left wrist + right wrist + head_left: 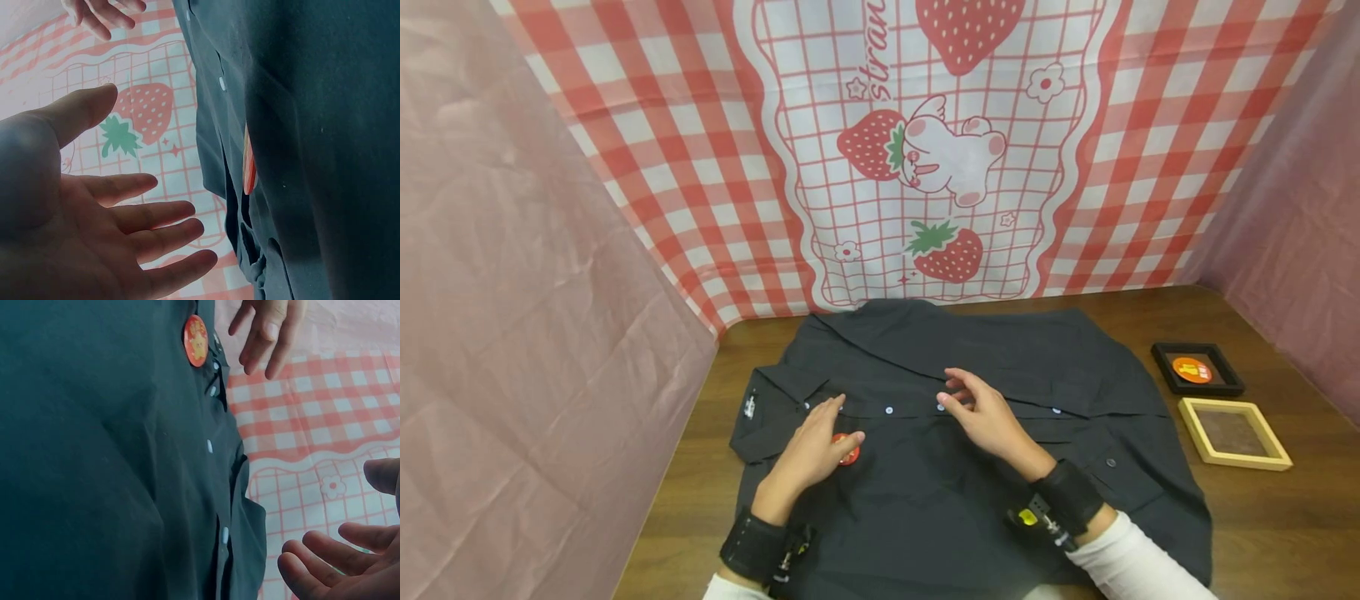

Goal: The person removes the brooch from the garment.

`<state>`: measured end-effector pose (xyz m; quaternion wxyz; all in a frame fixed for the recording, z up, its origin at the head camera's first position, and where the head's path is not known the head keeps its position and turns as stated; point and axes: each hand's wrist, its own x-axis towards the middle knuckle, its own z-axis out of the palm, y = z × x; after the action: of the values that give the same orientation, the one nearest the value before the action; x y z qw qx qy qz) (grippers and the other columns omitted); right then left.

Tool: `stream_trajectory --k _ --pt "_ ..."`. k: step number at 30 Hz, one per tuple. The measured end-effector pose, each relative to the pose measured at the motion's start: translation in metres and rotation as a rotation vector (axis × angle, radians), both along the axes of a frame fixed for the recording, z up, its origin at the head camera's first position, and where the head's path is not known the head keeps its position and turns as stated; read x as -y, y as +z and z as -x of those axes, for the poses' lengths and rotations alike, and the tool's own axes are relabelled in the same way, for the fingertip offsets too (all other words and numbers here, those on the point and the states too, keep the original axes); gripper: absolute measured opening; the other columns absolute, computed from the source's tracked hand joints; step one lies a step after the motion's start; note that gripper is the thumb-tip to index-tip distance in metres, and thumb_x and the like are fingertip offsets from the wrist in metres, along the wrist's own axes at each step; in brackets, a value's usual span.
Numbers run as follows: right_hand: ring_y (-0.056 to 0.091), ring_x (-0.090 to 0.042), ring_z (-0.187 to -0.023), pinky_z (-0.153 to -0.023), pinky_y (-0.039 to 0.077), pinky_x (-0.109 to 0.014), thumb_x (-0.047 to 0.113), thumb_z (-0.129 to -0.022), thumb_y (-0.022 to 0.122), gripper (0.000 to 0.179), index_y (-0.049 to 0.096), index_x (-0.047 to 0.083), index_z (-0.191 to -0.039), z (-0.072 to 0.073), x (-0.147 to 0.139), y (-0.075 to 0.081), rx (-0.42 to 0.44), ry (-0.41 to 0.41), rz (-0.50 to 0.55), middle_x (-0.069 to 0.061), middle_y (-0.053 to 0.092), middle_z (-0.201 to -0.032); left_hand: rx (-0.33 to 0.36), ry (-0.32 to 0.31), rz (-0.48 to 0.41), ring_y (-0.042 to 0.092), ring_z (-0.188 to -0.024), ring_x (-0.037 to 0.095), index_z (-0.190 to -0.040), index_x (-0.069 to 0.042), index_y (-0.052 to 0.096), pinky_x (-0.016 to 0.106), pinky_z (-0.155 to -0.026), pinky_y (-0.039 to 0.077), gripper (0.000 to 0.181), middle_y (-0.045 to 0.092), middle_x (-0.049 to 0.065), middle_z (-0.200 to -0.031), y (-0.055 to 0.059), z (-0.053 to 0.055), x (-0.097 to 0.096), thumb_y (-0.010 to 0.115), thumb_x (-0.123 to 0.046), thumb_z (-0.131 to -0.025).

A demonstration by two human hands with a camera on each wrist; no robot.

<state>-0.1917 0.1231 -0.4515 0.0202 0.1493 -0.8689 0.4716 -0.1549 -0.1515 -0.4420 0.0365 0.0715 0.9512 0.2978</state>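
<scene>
A dark button-up shirt (925, 492) lies spread on the table, its collar toward the left and its row of buttons running across. A round red badge (196, 341) is on the shirt near the collar, partly behind my left thumb in the head view. My left hand (811, 450) hovers just over that badge, fingers extended and holding nothing. My right hand (988, 421) is above the button row, fingers loosely bent, also holding nothing. Both wrist views show the hands apart from the cloth.
On the brown table (1307, 517) at the right sit a black frame (1230, 372) with an orange round badge (1192, 370) inside and a light yellow frame (1247, 460). A strawberry-print checked cloth (685, 167) hangs behind; pink cloth (535, 333) hangs at the sides.
</scene>
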Motion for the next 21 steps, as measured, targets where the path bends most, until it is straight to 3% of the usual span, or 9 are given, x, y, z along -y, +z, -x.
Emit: stream_trajectory --k 7,21 --pt "0.065 -0.030 -0.104 -0.087 0.054 -0.043 0.024 -0.096 0.062 0.048 0.051 0.003 -0.138 -0.001 0.008 -0.006 -0.021 0.003 -0.020 -0.021 0.061 -0.124 -0.012 -0.005 0.008 0.035 -0.142 0.038 -0.148 0.000 0.035 0.057 -0.113 0.032 0.072 0.040 0.020 -0.152 0.001 0.000 0.002 0.066 -0.034 -0.092" --pt "0.065 -0.030 -0.105 -0.088 0.054 -0.043 0.023 -0.096 0.062 0.048 0.051 0.006 -0.139 -0.005 0.014 -0.006 -0.009 0.036 -0.021 -0.020 0.063 -0.123 0.011 0.003 0.021 0.036 -0.142 0.040 -0.144 0.001 0.043 0.058 -0.112 0.033 0.067 0.040 0.025 -0.151 -0.001 -0.002 0.001 0.066 -0.034 -0.091"
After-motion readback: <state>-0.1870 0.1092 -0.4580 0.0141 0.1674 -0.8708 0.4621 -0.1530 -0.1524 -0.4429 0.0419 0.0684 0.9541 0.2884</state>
